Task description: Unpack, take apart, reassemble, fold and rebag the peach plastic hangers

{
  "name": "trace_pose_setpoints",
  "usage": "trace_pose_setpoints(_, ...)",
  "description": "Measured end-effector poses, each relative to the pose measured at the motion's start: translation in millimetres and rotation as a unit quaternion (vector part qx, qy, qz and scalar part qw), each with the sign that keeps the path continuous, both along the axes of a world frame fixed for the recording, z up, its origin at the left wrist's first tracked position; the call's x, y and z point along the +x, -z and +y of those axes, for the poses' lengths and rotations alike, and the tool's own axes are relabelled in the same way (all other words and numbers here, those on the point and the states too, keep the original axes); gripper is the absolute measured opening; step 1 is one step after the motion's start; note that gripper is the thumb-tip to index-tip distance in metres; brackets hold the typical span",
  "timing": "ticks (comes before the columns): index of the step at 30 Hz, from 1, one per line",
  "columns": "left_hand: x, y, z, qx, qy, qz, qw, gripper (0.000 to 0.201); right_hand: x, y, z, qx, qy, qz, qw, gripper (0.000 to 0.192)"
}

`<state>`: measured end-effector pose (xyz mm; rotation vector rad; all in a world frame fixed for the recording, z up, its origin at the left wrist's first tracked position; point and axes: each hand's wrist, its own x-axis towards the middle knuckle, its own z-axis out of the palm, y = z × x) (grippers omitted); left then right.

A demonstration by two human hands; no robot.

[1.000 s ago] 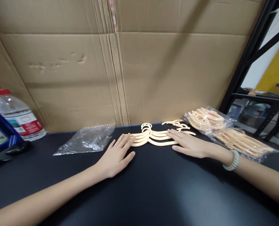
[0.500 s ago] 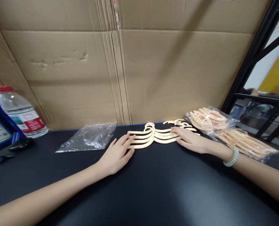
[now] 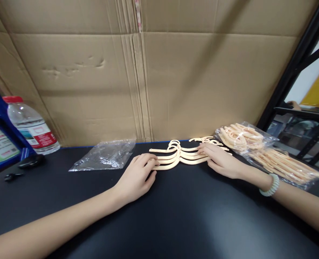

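Several long, cream-coloured soft strips (image 3: 168,162), which look like uninflated modelling balloons, lie in curved rows with a looped top on the black table. My left hand (image 3: 138,176) rests at their left ends, its fingers bent over them and its thumb apart. One strip end (image 3: 159,151) lies free above those fingers. My right hand (image 3: 218,158) lies over the right ends, fingers stretched out and touching the strips; a pale bead bracelet (image 3: 271,185) circles that wrist. Both sets of fingertips partly hide the strip ends.
Behind my right hand lie loose pale strips (image 3: 202,139). Clear bags of similar strips (image 3: 239,136) are at the right. An empty clear bag (image 3: 102,155), a water bottle (image 3: 31,126) and a black mouse-like object (image 3: 32,162) stand left. Cardboard (image 3: 192,82) closes off the back.
My left fingers have drawn in and bent, leaving the topmost strip's left end uncovered. My right hand stays on the right ends. The whole view has shifted slightly.
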<state>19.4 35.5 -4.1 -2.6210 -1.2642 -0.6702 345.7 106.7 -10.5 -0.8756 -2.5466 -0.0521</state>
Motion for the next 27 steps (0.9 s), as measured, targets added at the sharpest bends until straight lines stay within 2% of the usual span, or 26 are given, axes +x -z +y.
trace_pose_setpoints(3,0.5,-0.7,-0.9,-0.009,0.020,-0.002,1.000,0.022,-2.3,-2.4,-0.4,0.017,0.014,0.017,1.000,0.032)
trace_pose_setpoints(6,1.0,-1.5,-1.2,-0.020,0.036,-0.001,0.999,0.023,3.4,-3.2,7.6,0.038,0.065,0.040,0.996,0.026)
trace_pose_setpoints(11,1.2,-0.1,-0.5,-0.013,0.066,-0.010,0.998,0.021,21.6,-0.7,36.0,0.051,0.140,0.053,0.987,0.021)
trace_pose_setpoints(15,1.7,1.4,0.2,-0.002,0.080,-0.013,0.997,0.020,27.9,-4.3,61.5,0.047,0.183,0.024,0.982,0.025)
trace_pose_setpoints(21,3.6,-3.1,-3.5,0.064,0.153,0.018,0.986,0.021,12.5,-17.7,94.2,0.028,0.219,-0.073,0.973,0.015)
trace_pose_setpoints(27,5.8,-10.3,-10.0,0.127,0.198,0.088,0.968,0.021,-13.3,-16.3,108.9,0.041,0.213,-0.122,0.969,0.025)
